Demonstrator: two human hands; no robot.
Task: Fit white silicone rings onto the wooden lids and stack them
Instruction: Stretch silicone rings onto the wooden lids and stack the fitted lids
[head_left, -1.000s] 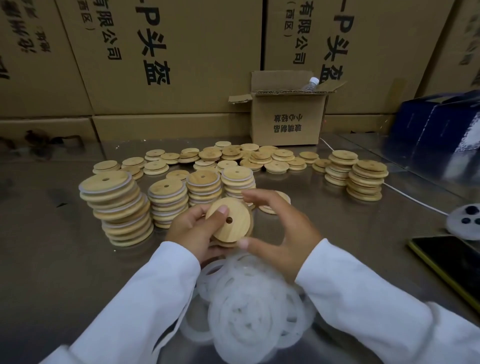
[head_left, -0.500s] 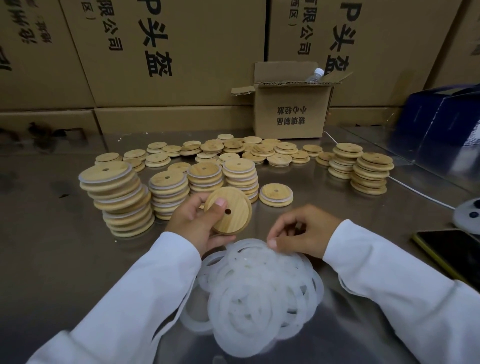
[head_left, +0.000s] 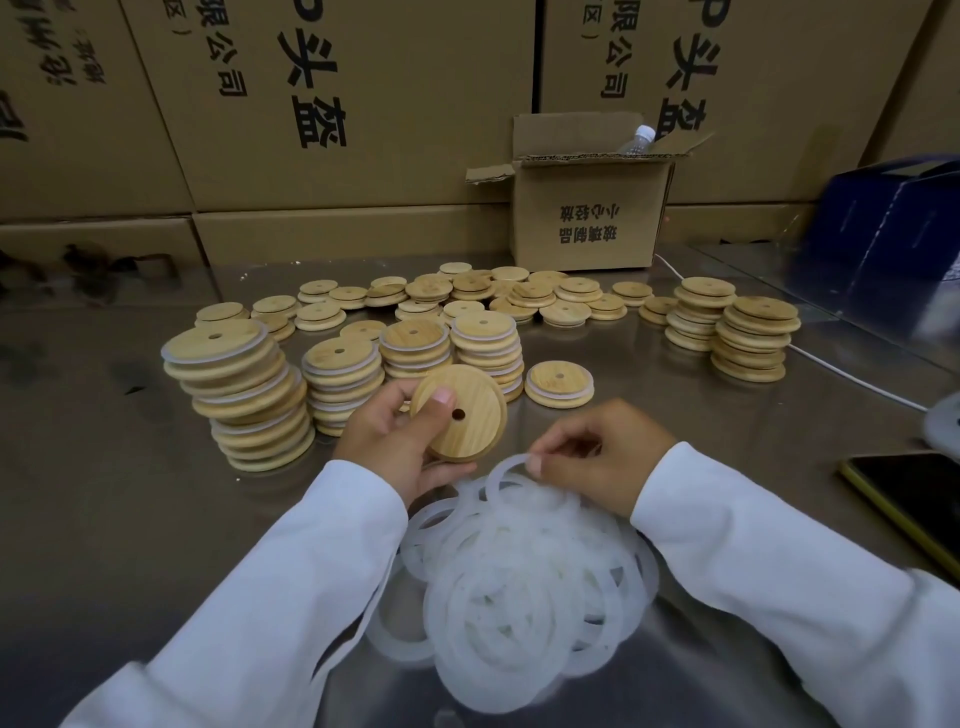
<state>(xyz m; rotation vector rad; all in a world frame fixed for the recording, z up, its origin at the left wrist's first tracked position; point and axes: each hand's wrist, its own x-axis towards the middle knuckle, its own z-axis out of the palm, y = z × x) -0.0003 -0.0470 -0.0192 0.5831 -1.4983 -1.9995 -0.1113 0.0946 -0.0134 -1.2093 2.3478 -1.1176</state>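
Over the steel table (head_left: 104, 519), the left hand (head_left: 387, 447) grips a wooden lid (head_left: 467, 410) tilted on edge, thumb pressed flat on its face beside the small hole, fingers curled behind. The right hand (head_left: 602, 452) pinches one white silicone ring (head_left: 505, 470) between thumb and fingertip, raising its edge off the loose pile of rings (head_left: 519, 587) that lies just under both wrists. That ring looks thin, floppy and a bit clingy, so I'd expect it to drag a neighbour along. Holding it by the band and stretching it round the lid's rim seems the way. The lid looks light and rigid, easy to turn by its edge. Finished stacks (head_left: 244, 384) stand just beyond the left hand, the tallest leaning and easily knocked. Bare lids (head_left: 467, 291) lie further back before a small cardboard box (head_left: 587, 218), and a phone (head_left: 914, 493) sits at the right.
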